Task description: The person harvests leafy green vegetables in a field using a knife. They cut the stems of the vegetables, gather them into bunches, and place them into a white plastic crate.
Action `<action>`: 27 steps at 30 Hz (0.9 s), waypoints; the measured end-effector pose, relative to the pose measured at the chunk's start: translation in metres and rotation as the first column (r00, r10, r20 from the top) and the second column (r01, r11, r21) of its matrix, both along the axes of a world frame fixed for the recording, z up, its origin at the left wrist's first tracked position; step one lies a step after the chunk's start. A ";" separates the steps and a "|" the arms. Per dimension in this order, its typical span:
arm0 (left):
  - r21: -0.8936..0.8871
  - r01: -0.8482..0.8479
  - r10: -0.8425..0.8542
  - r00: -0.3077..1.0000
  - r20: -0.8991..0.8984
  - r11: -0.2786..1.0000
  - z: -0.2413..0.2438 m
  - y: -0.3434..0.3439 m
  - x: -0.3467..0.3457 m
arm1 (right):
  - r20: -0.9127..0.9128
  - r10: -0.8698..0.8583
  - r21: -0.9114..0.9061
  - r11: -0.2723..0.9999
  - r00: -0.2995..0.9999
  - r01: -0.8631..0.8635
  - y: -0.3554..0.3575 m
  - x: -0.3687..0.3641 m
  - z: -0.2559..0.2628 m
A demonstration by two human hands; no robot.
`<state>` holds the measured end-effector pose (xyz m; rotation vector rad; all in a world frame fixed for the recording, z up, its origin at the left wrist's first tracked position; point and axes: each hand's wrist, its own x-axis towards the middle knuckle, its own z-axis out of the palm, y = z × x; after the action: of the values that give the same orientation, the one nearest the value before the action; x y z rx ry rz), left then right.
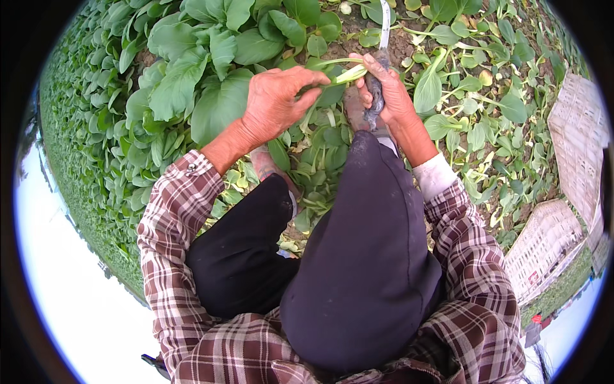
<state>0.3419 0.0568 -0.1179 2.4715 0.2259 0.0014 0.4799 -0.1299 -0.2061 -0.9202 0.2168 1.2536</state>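
My right hand (391,93) is closed around the dark, cloth-like wrapped handle (375,98) of a bladed hand tool, possibly a sickle. Its narrow pale blade (385,24) points away from me, the tip cut off by the picture's top edge. Between that hand's thumb and fingers is also the pale green stalk base (352,74) of a small leafy vegetable, probably bok choy. From the left, my left hand (285,98) pinches the same plant where its stalks run into leaf, thumb and forefinger close together. Some of its leaf is hidden behind the fingers.
Dense standing greens (206,72) grow at the left. Cut plants and loose leaves (472,105) lie on brown soil at the right and between my feet. Two pale plastic crates (578,139) (544,245) stand at the far right. My shoe (355,108) is just below the right hand.
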 end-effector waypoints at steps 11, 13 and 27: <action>0.027 0.269 -0.239 0.895 -0.377 0.963 0.007 -0.023 0.029 | 0.166 0.116 -0.056 0.993 0.979 -0.108 -0.035 -0.010 0.035; 0.287 0.407 -0.316 0.895 -0.316 0.867 -0.004 -0.020 0.035 | 0.187 0.124 -0.129 0.987 0.974 -0.101 -0.037 -0.014 0.027; 0.697 0.433 -0.016 0.855 -0.518 0.571 -0.033 0.044 0.029 | 0.761 0.636 -0.628 0.772 0.125 -0.104 0.032 -0.010 -0.065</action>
<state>0.3711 0.1007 -0.1506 3.3739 0.0906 -0.7914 0.4695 -0.0981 -0.2709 -2.1456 -0.9007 0.8197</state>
